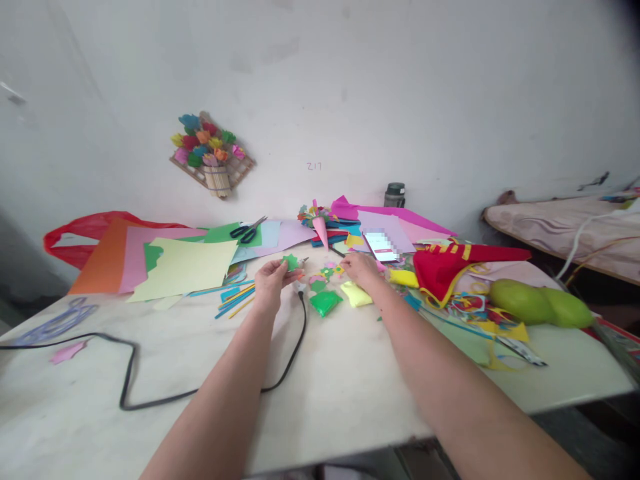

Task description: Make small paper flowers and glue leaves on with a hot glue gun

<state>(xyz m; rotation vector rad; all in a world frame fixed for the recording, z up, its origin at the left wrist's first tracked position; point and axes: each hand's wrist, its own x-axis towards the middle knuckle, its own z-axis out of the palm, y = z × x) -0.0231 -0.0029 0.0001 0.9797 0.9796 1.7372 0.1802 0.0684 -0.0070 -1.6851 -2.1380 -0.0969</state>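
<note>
My left hand (273,279) pinches a green paper piece with a jagged edge (290,262) between thumb and fingers. To its right, my right hand (361,271) is closed among small coloured paper cut-outs (327,272); what its fingertips hold, if anything, is too small to make out. A green packet (325,303) and a pale yellow packet (357,294) lie just in front of the cut-outs. The white end of a black cable (300,287) rests near my left hand. Behind the hands stands a pink paper cone (321,233) with colourful paper pieces on top.
Coloured sheets (183,267) and black scissors (249,230) lie at the back left, with blue and yellow strips (235,300) nearer. A phone (381,247), red cloth (445,270), green fruits (523,301) and a cutter (523,350) are on the right. The black cable (165,401) crosses the left front.
</note>
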